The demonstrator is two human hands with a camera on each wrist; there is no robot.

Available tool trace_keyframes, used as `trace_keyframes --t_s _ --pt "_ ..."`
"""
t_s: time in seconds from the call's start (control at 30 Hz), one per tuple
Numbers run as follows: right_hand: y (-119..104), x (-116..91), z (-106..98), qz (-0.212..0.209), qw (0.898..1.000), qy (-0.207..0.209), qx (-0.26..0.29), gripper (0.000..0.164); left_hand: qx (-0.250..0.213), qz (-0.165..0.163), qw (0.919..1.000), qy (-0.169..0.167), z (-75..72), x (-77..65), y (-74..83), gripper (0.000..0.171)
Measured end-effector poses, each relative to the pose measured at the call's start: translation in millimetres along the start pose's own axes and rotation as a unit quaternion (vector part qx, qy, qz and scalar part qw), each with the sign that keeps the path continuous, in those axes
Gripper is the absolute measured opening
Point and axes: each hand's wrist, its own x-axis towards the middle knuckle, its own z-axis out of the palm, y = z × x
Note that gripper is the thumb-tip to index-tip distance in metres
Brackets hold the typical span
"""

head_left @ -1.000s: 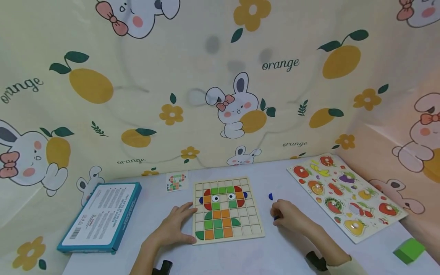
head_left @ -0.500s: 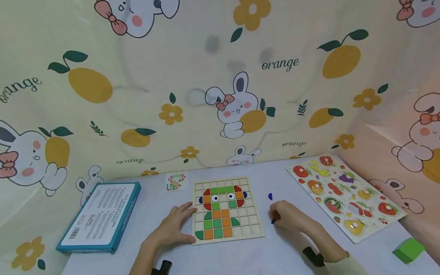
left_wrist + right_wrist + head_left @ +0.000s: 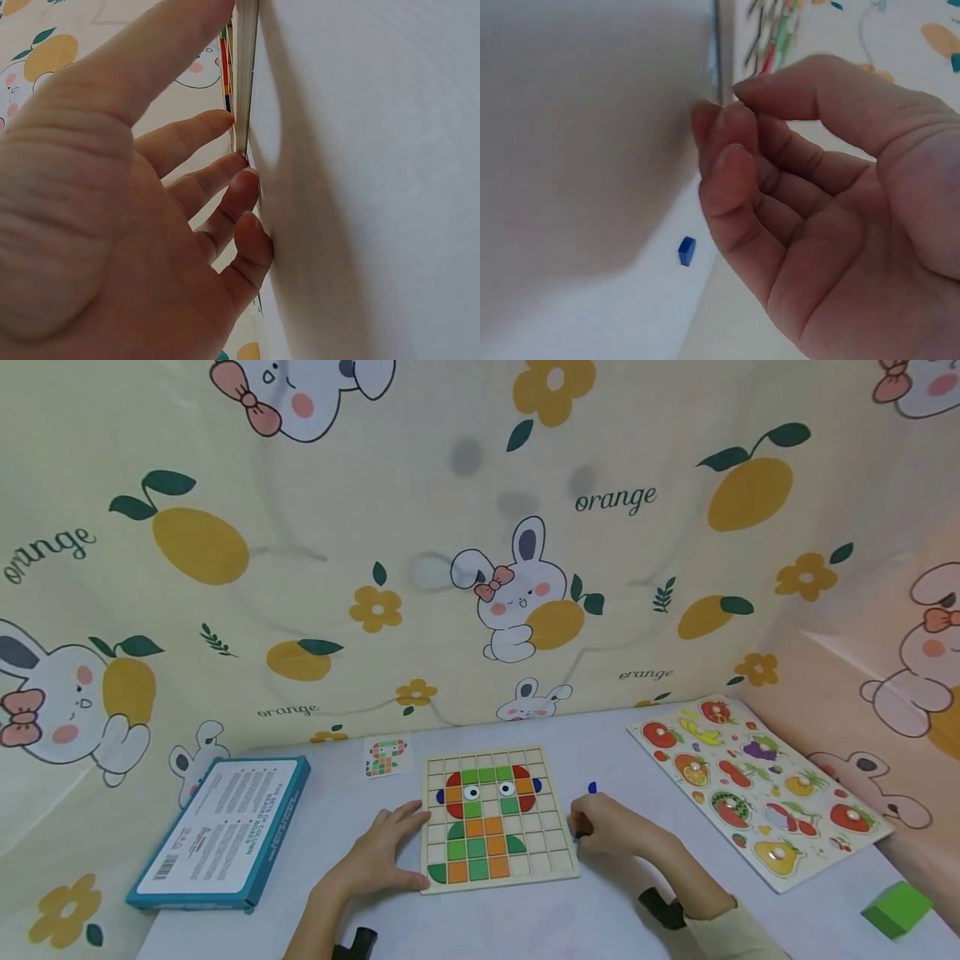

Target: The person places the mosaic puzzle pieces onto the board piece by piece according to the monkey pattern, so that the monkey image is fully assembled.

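A square wooden grid board (image 3: 551,843) lies on the table, filled partly with red, orange, green and blue tiles and two eye tiles that form a figure. My left hand (image 3: 380,852) rests at its left edge, thumb and fingers spread; in the left wrist view the fingertips (image 3: 241,180) are right at the board's side. Just off the right edge, my right hand (image 3: 611,828) pinches a small dark blue tile (image 3: 580,835), mostly hidden by the fingers. Behind that hand lies another blue tile (image 3: 592,787), also visible as a blue block (image 3: 687,251) in the right wrist view.
A small picture card (image 3: 387,756) with the same figure lies behind the board. To the left is a blue-edged box (image 3: 217,835). A fruit puzzle board (image 3: 757,793) and a green block (image 3: 897,910) lie at right. A patterned cloth (image 3: 420,652) backs the table.
My right hand has picked up the blue tile from the table and moved left with it, close to the board's right edge. My left hand has stayed at the board.
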Motion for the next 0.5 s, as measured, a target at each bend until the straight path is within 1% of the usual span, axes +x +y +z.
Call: trace_keyframes --t_s 0.13,0.23,0.33,0.43,0.5 --pt "-2 9 1 -0.002 0.999 0.032 0.035 0.013 0.004 0.0 1.0 0.001 0.6 0.4 1.2 0.102" --pt "-7 17 6 -0.022 0.995 0.066 0.067 0.01 0.006 0.0 1.0 0.003 0.9 0.5 2.2 0.101" --pt "-16 27 15 -0.049 0.989 0.095 0.098 0.008 0.006 0.002 1.0 0.004 1.3 0.3 3.2 0.101" --pt "-29 39 28 -0.07 0.983 0.108 0.132 0.01 0.006 0.003 1.0 0.005 1.2 0.1 3.2 0.1" --pt "-41 48 38 -0.081 0.98 0.101 0.148 0.011 0.006 0.005 1.0 0.006 0.8 -0.3 3.0 0.1"
